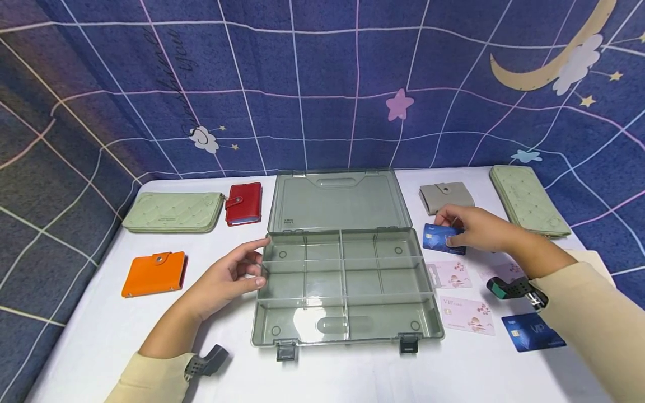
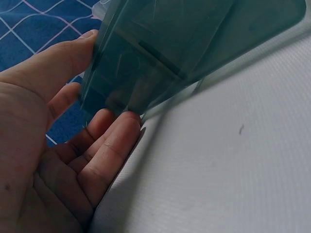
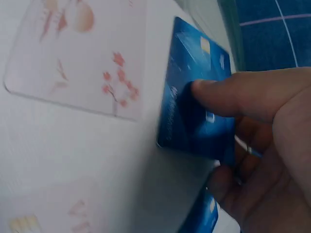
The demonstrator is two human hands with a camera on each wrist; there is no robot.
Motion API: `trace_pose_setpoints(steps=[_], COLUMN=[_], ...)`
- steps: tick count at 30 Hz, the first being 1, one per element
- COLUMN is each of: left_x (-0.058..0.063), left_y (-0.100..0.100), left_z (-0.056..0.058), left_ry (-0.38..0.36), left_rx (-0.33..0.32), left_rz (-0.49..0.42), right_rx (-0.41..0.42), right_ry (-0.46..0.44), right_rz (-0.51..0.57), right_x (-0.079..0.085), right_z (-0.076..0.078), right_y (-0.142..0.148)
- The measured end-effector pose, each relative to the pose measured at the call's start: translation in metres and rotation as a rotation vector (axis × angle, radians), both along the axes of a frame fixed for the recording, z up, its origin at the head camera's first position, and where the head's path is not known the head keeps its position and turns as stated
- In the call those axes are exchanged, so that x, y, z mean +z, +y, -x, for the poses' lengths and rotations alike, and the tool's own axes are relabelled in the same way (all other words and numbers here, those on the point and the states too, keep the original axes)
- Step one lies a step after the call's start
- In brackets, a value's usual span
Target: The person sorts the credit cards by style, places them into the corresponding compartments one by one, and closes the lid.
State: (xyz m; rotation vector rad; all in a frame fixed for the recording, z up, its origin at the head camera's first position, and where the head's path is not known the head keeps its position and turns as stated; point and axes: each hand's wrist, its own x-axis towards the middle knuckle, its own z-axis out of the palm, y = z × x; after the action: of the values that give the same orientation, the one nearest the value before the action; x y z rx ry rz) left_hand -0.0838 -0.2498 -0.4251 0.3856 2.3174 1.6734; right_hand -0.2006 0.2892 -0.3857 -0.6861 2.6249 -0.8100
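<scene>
Just right of the box (image 1: 322,282): blue card (image 1: 436,237), pinched in our right hand (image 1: 477,228); we judge it light, stiff, slippery, best held by edges. Touching the box's left side: our left hand (image 1: 228,281), thumb and fingers apart.

A draped table corner here, folks: blue moon-and-star cloth (image 1: 322,67) across the frame's top, white-covered table (image 1: 363,378) below; home or studio, can't tell!
</scene>
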Motion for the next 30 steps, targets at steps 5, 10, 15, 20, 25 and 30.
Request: trace_pose_setpoints(steps=[5, 10, 15, 20, 25, 30], left_x=[0.0, 0.001, 0.002, 0.001, 0.0, -0.001], left_y=[-0.001, -0.002, -0.002, -0.002, -0.001, -0.002], left_z=[-0.001, -0.002, -0.002, -0.002, 0.0, 0.001], left_ry=[-0.004, -0.007, -0.001, 0.008, 0.015, 0.02], left_rx=[0.006, 0.008, 0.008, 0.013, 0.005, 0.005], left_rz=[-0.004, -0.013, -0.001, 0.015, 0.01, 0.012], right_rx=[0.006, -0.01, 0.002, 0.04, 0.055, 0.065], right_ry=[-0.065, -0.191, -0.22, -0.223, -0.229, -0.233], right_rz=[0.058, 0.115, 0.156, 0.183, 0.166, 0.184], right_x=[0.007, 0.018, 0.031, 0.049, 0.067, 0.078], right_z=[0.005, 0.009, 0.014, 0.021, 0.027, 0.032], right_y=[0.007, 0.011, 0.008, -0.007, -0.025, -0.047])
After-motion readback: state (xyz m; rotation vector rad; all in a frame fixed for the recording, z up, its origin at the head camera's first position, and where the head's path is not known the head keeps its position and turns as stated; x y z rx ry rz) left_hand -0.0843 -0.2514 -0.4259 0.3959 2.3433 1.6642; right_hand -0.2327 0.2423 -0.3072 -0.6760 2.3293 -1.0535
